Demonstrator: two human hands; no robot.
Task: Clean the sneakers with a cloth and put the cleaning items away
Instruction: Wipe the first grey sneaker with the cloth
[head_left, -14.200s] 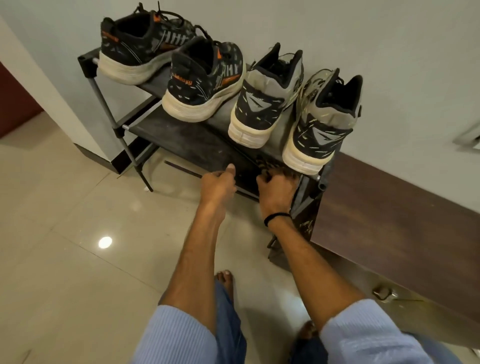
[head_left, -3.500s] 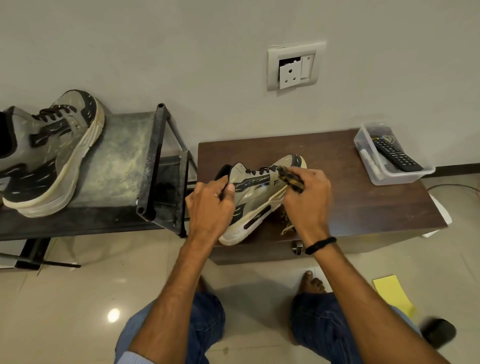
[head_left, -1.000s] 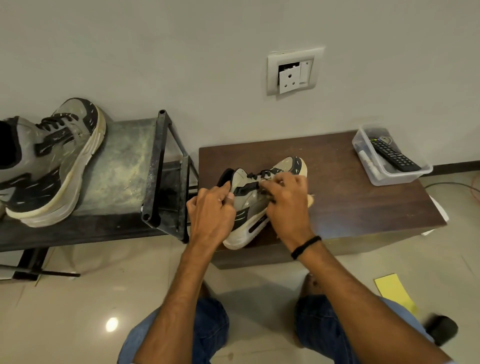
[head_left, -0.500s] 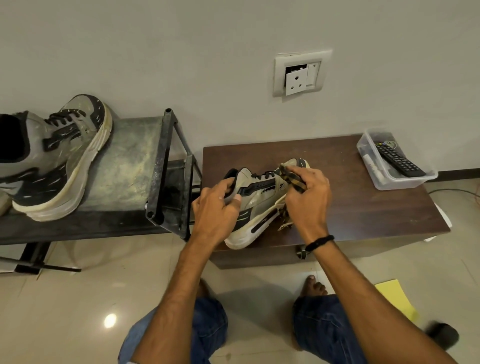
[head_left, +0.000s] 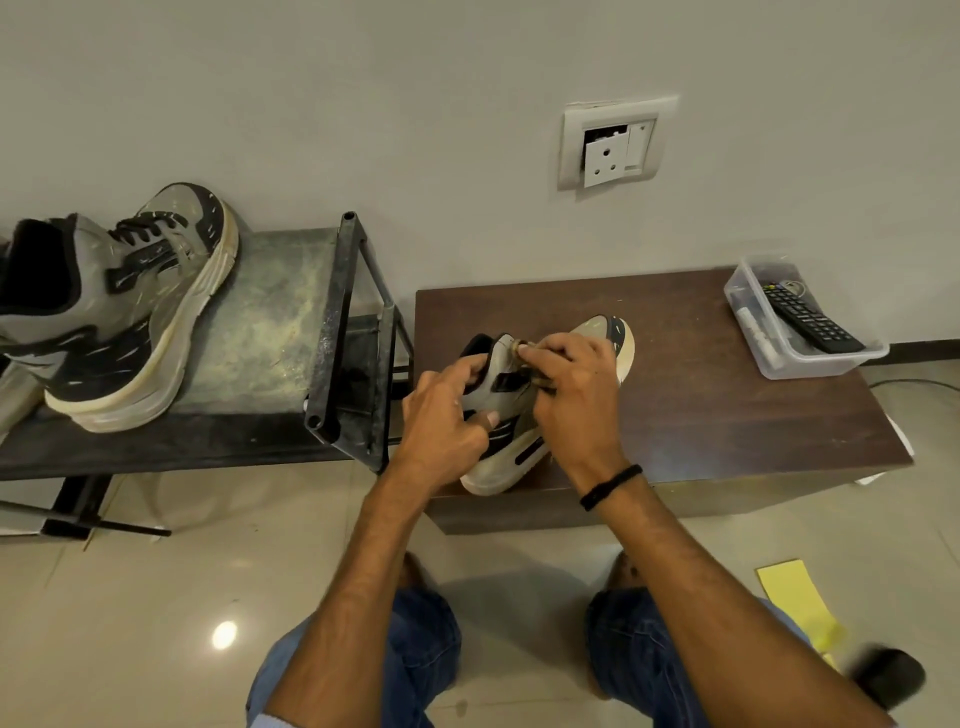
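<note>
The sneaker (head_left: 506, 410) lies tilted at the front-left edge of the table (head_left: 727, 405). The left hand (head_left: 447, 415) curls round its heel. The right hand (head_left: 576, 395) pinches a bunched cloth (head_left: 537, 378) against the upper (most of the cloth is hidden). Risk: a hard stroke toward the edge may push the sneaker off if the heel grip loosens. The small bunch may also slip free.

Two grey-and-black lace-up sneakers: one sneaker (head_left: 514, 441) under the fingers (head_left: 550, 348), one sneaker (head_left: 130, 312) far to their left. One brown patterned cloth (head_left: 540, 378) between the fingers. One black remote control (head_left: 810, 319) and one clear plastic tub (head_left: 821, 364) to their right.
</note>
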